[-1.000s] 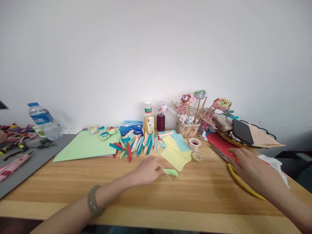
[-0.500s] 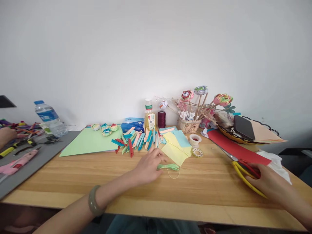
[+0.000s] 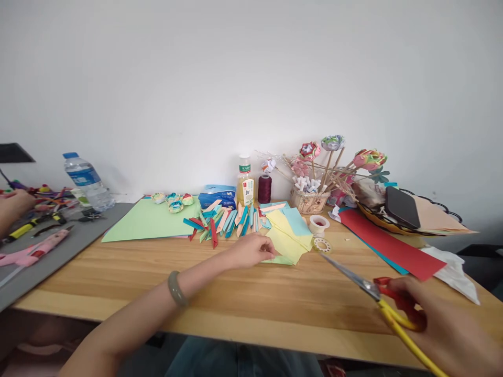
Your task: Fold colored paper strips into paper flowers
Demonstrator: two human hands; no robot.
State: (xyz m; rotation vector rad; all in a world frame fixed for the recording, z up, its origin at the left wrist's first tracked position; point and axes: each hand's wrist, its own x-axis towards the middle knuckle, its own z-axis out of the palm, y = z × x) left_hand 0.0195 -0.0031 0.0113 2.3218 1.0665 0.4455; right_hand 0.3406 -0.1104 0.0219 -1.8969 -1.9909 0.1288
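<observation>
My left hand (image 3: pixel 251 250) rests on the wooden table (image 3: pixel 220 298) with its fingers pinched on the edge of a small green paper piece (image 3: pixel 281 258), next to a stack of yellow and blue paper squares (image 3: pixel 288 235). My right hand (image 3: pixel 440 319) grips a pair of scissors (image 3: pixel 377 293) with red and yellow handles. Its blades point left toward the paper squares, lifted above the table. A green bangle sits on my left wrist.
Folded coloured paper strips (image 3: pixel 223 220), a large green sheet (image 3: pixel 149 221), a red sheet (image 3: pixel 389 242), tape rolls (image 3: pixel 317 224), a basket of paper flowers (image 3: pixel 314 199), a thread spool, bottles and a tray with a phone (image 3: pixel 401 207) line the back. Another person's hand (image 3: pixel 13 207) works among tools at far left.
My right hand has lifted the scissors off the table and drawn them toward me. My left hand has moved up to the paper squares with the green piece.
</observation>
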